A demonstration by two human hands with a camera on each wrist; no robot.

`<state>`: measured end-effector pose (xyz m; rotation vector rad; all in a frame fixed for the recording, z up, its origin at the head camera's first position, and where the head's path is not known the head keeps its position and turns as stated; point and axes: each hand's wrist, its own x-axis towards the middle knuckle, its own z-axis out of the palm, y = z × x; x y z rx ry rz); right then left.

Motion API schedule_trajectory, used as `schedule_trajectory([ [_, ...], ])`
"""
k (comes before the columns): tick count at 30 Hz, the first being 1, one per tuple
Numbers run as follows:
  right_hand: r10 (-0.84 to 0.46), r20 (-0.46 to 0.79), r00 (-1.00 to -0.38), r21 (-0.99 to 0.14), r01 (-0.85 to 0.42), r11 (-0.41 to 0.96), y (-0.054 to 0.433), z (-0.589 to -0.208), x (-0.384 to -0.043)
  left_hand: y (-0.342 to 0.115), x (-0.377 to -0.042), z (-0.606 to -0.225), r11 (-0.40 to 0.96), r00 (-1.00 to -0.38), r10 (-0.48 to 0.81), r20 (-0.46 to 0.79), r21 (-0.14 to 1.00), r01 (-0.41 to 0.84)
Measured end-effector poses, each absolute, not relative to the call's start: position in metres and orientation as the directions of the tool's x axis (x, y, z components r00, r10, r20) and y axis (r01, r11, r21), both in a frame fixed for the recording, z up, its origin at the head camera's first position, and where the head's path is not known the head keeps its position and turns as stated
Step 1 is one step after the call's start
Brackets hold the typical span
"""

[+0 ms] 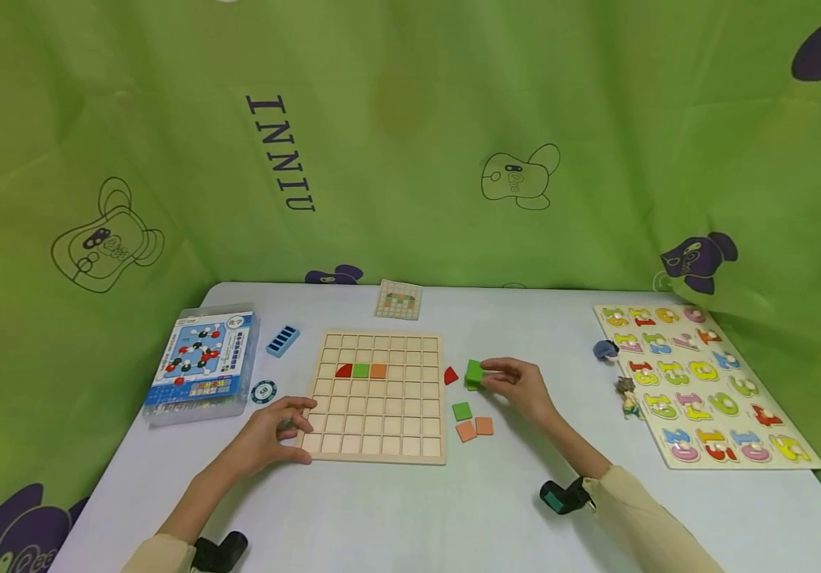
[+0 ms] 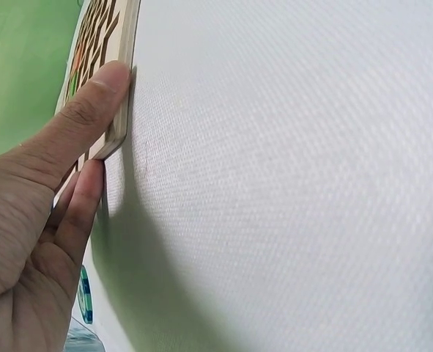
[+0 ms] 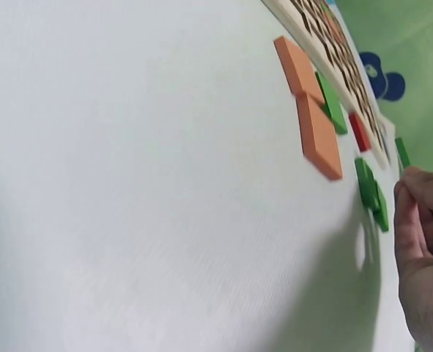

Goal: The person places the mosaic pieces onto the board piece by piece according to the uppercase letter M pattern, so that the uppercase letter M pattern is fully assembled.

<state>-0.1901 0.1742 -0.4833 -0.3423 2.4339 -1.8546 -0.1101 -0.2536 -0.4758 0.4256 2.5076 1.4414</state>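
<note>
My left hand [image 1: 270, 432] grips the front-left corner of a wooden grid board [image 1: 376, 447], the thumb lying over its edge in the left wrist view. On the board sit a red quarter-round tile [image 1: 344, 371], a green square tile [image 1: 361, 371] and an orange square tile [image 1: 378, 372], side by side in one row. Right of the board, my right hand [image 1: 522, 388] pinches another green square tile [image 3: 402, 152] above the table. Beneath it lie green tiles [image 3: 366, 183]. Nearby are a loose red tile [image 1: 451, 376], a green one [image 1: 462, 411] and two orange ones [image 1: 484, 426].
A small pattern card [image 1: 399, 300] lies behind the board. To the left are a boxed molecule kit [image 1: 202, 362], a blue block [image 1: 283, 341] and a round chip [image 1: 263, 391]. A number puzzle board [image 1: 704, 386] and two small figures [image 1: 627, 396] lie at right.
</note>
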Motion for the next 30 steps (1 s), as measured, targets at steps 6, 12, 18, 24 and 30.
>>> schedule_trajectory([
  [6, -0.22, 0.073, -0.973, -0.96, -0.128, 0.247, 0.154, -0.479, -0.192, -0.254, -0.11, -0.475, 0.473, -0.935, 0.352, -0.048, 0.871, 0.134],
  [12, -0.235, 0.067, -0.97, -0.97, -0.119, 0.214, 0.132, -0.477, -0.196, -0.253, -0.108, -0.475, 0.474, -0.932, 0.36, -0.035, 0.867, 0.151],
  [18, -0.241, 0.056, -0.969, -0.981, -0.099, 0.169, 0.106, -0.473, -0.197, -0.254, -0.108, -0.475, 0.469, -0.932, 0.362, -0.031, 0.87, 0.154],
  [24, -0.2, 0.082, -0.976, -0.969, -0.125, 0.213, 0.085, -0.478, -0.199, -0.254, -0.109, -0.477, 0.458, -0.932, 0.361, -0.036, 0.877, 0.144],
  [30, -0.209, 0.208, -0.956, -0.915, -0.266, 0.305, 0.069, -0.484, -0.2, -0.253, -0.109, -0.476, 0.467, -0.935, 0.352, -0.043, 0.874, 0.136],
])
